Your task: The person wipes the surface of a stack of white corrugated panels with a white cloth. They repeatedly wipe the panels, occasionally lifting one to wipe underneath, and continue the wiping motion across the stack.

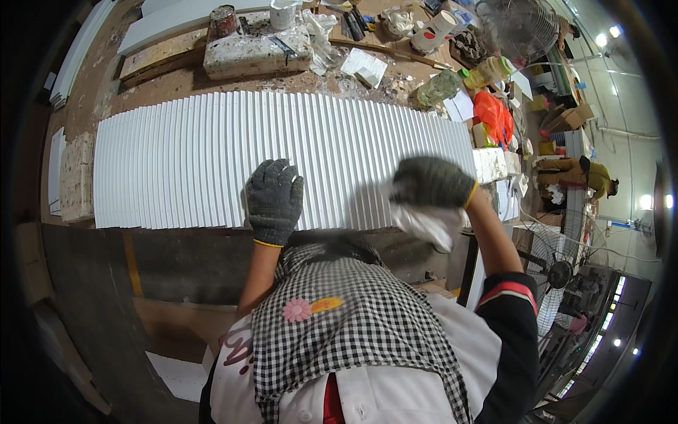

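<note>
A long row of narrow white slats [212,152], laid side by side, stretches across the table in front of me. My left hand [274,201], in a dark grey knit glove with a yellow cuff edge, lies on the slats near their front edge. Its fingers are laid out over them and it holds nothing. Farther right, my right hand [432,182] wears a matching glove and is blurred by motion above the slats. Closed in it is a crumpled white cloth [427,225], whose loose end hangs below the hand past the row's front edge.
Behind the slats stand a paint-stained white block [258,55], a red-stained can [223,21] and a white cup [283,14]. Bottles [439,88] and a red plastic bag [493,116] crowd the right. A fan [558,274] stands right; another person [586,175] is farther off.
</note>
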Action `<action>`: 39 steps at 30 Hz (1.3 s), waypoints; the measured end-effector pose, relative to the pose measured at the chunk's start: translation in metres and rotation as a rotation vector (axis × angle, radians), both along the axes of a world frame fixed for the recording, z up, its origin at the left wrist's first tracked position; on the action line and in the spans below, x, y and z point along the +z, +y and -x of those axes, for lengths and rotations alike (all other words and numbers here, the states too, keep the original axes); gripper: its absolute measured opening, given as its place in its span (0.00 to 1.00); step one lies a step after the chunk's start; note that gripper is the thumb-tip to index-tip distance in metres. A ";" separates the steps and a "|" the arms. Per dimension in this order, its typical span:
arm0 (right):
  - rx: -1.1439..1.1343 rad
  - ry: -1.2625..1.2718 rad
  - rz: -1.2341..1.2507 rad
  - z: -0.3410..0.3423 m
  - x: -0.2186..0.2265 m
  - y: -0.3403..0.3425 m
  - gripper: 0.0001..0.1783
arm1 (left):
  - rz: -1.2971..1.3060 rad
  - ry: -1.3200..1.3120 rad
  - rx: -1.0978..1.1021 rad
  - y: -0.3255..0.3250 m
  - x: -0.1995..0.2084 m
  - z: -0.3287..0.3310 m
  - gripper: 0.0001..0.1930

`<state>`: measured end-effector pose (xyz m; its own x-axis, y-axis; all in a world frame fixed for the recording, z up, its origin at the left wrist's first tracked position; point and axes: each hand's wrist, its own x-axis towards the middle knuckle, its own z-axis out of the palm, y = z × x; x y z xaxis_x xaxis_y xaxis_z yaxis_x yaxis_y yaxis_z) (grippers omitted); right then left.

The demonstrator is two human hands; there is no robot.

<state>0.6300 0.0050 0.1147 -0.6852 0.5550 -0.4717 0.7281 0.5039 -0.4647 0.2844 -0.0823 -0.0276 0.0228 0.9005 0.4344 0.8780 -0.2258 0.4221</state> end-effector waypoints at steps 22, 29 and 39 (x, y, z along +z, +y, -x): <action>-0.279 0.231 -0.233 -0.003 0.015 -0.070 0.09 | 0.080 0.016 -0.026 0.002 -0.008 0.000 0.12; -0.278 0.091 -0.731 0.019 -0.091 0.026 0.09 | 0.075 0.008 -0.056 0.002 -0.004 0.001 0.13; -0.501 -0.143 -0.183 0.002 -0.038 -0.130 0.15 | 0.076 0.009 -0.028 0.004 -0.010 0.001 0.12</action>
<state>0.6279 -0.1247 0.0765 -0.2520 0.8785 -0.4060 0.9491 0.1424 -0.2810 0.2833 -0.0782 -0.0371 0.0523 0.9297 0.3645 0.8756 -0.2182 0.4310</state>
